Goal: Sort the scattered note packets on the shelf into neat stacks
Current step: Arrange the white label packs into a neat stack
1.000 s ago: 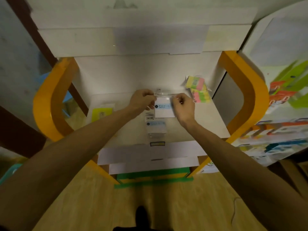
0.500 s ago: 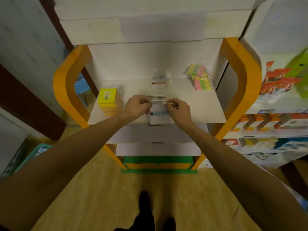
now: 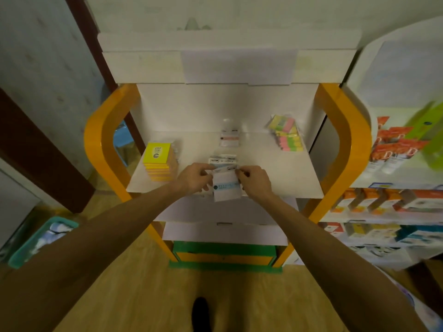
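Observation:
I hold a white note packet with a light blue band (image 3: pixel 226 188) over the front edge of the white shelf (image 3: pixel 275 173). My left hand (image 3: pixel 195 177) pinches its top left corner and my right hand (image 3: pixel 255 179) pinches its top right corner. Just behind it lies another white packet (image 3: pixel 223 160) on the shelf. Further back, a packet with a pink band (image 3: pixel 230 138) leans near the back wall. A stack of yellow note packets (image 3: pixel 159 161) sits at the shelf's left. Multicoloured note packets (image 3: pixel 286 135) are piled at the back right.
Orange curved side frames (image 3: pixel 100 140) flank the shelf. A neighbouring rack with orange and white boxes (image 3: pixel 393 154) stands to the right. A teal basket (image 3: pixel 40 238) is on the wooden floor at the left. Lower white shelves (image 3: pixel 225 232) sit beneath.
The view has pulled back and tilted, so the shelf looks further away. Both hands have drawn the blue-banded packet toward the shelf's front edge, still pinching its top corners.

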